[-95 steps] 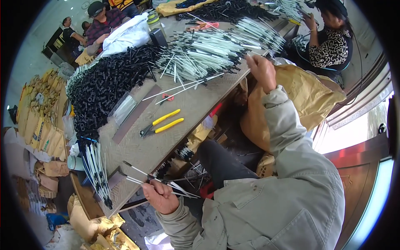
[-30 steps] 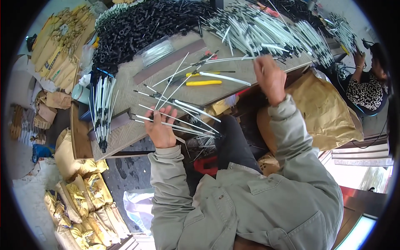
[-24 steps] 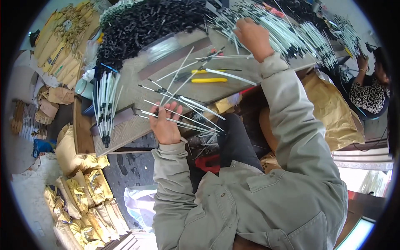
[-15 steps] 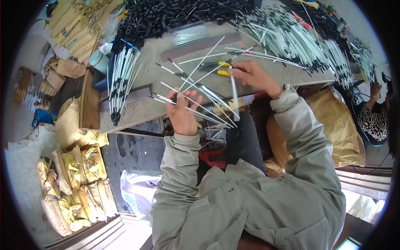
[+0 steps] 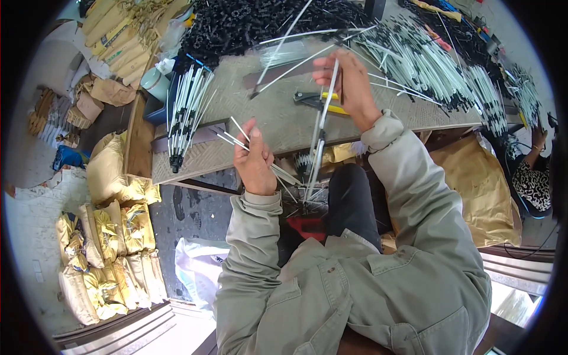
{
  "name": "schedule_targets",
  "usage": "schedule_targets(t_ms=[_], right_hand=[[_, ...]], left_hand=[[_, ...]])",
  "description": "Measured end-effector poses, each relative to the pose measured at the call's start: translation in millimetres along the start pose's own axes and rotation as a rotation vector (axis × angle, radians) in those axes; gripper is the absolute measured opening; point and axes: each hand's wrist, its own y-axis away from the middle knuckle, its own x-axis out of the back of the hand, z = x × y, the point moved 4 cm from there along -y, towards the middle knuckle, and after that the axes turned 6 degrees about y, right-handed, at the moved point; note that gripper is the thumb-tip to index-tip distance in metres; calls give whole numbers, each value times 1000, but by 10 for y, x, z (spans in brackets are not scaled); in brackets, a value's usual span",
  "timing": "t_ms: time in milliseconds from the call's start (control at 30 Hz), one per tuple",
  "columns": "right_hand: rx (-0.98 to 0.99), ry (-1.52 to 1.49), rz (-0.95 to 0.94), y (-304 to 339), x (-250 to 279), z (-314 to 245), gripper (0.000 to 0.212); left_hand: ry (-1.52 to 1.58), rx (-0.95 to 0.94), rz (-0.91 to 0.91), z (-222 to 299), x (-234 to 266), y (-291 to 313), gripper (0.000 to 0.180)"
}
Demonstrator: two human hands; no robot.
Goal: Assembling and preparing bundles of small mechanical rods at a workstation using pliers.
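Observation:
My left hand (image 5: 255, 163) is closed around a few thin white rods (image 5: 236, 125) whose ends stick out above the fingers and below them. To its right and farther out, my right hand (image 5: 353, 86) is raised over the table with a jointed piece of white rods and black connectors (image 5: 320, 133) in its grip. That piece hangs toward my knee, and its lower end is blurred. Pliers with yellow handles (image 5: 337, 109) lie on the table, partly behind the rods. More white rods with a black joint (image 5: 299, 64) reach across the table beyond my right hand; whether it holds them too is unclear.
A standing bundle of rods (image 5: 188, 118) is on the left of the wooden table (image 5: 278, 127), beside a pale green cup (image 5: 155, 83). Black connectors (image 5: 260, 23) are heaped at the back, rod assemblies (image 5: 414, 65) at the right. Wrapped packs (image 5: 109, 260) line the floor. Another person (image 5: 532, 177) is far right.
My right hand has moved away from the pliers and up, lifting the white rod piece with it. My left hand now has fewer rods spread around it. The pliers stay on the table.

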Motion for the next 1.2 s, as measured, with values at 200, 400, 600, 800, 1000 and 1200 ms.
schedule_targets(t_ms=[200,400,600,800,1000,1200], right_hand=[[102,273,-183,-383,-71,-138,24],[503,243,-47,-465,-65,-771,15],[806,643,368,313,578,-1541,16],[444,590,394,1326,780,-725,19],[426,879,278,1056,515,307,29],[290,708,192,995,288,301,21]], left_hand=[[-6,-14,40,-24,-89,-113,30],[-52,-49,73,-95,-107,-118,32],[20,-87,144,-107,-122,-152,30],[20,-86,140,-93,-81,-162,31],[50,-103,154,-120,-68,-84,31],[22,28,-20,-422,-490,50,26]])
